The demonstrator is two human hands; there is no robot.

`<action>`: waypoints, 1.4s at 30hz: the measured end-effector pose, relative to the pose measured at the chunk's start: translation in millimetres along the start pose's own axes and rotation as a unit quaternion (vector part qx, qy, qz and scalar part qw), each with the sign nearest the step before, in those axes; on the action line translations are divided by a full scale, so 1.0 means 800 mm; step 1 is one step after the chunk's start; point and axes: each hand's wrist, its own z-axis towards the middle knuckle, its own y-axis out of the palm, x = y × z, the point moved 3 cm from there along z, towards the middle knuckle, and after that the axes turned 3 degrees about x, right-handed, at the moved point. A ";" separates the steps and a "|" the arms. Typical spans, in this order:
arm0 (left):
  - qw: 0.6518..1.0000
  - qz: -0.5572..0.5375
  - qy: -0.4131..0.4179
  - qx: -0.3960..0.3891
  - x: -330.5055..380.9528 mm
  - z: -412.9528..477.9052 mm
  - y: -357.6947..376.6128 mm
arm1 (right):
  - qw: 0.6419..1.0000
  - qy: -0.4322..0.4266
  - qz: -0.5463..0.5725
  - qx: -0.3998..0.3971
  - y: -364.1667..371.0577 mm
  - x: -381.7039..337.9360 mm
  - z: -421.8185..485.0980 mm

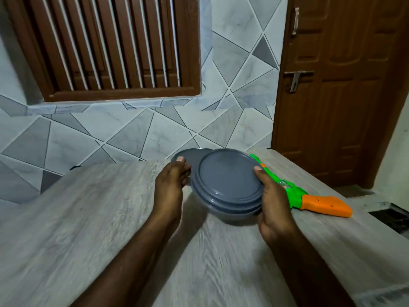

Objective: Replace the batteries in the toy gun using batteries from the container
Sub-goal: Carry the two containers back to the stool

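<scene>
Two hands hold one round grey container (228, 180), closed with its lid and tilted over the wooden surface (88, 218). The right hand (274, 202) grips its right rim, thumb on the lid and fingers curled below. The left hand (170, 185) has its fingers clamped on a second round grey piece (192, 155), which is partly hidden behind the container. One green and orange toy gun (318, 201) lies on the surface just right of the container, partly behind the right hand.

Wood-grain table (88, 218) — tiled wall (132, 129), louvred window (110, 45), brown door (343, 96).
</scene>
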 end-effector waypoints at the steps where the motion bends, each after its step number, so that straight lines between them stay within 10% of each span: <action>1: 1.000 -0.001 -0.021 0.011 0.000 0.016 0.000 | 1.000 0.000 0.009 0.007 -0.001 -0.008 0.005; 17: 0.931 0.283 -0.190 0.130 -0.131 0.200 0.016 | 0.999 0.019 0.005 0.026 0.002 -0.007 0.078; 42: 0.986 0.008 -0.048 0.162 -0.005 0.054 -0.011 | 0.997 0.023 0.067 -0.040 0.006 -0.047 0.014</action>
